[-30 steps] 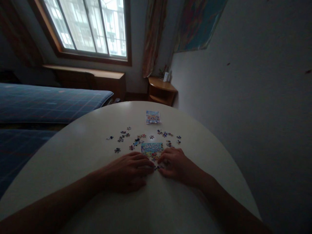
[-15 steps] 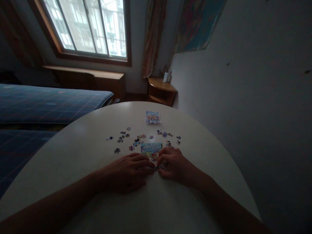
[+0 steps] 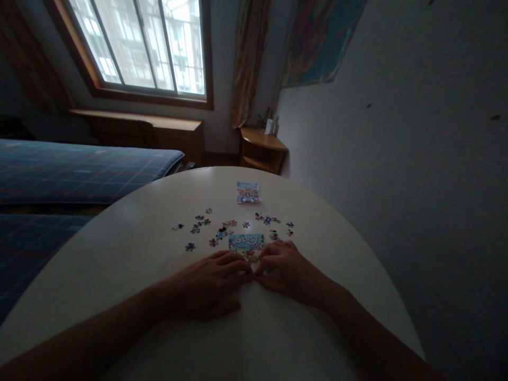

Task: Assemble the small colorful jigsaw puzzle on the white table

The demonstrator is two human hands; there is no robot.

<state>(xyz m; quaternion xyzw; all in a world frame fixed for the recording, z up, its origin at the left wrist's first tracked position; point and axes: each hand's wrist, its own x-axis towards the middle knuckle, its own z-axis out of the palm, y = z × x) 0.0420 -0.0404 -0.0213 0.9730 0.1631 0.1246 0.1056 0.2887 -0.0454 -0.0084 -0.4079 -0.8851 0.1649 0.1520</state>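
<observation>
The little puzzle (image 3: 246,242), partly made, lies on the round white table (image 3: 130,264), right in front of the person. Both hands meet at its near edge. The left hand (image 3: 208,286) lies flat with its fingers stretched out, holding nothing that shows. The right hand (image 3: 286,269) has bent fingers (it is too dark to tell if they pinch a piece). Loose pieces (image 3: 198,226) lie scattered just behind the puzzle. A small picture card (image 3: 248,192) lies farther back.

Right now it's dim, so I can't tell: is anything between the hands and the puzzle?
Nothing visible. The left hand and right hand lie at the near edge of the puzzle.
</observation>
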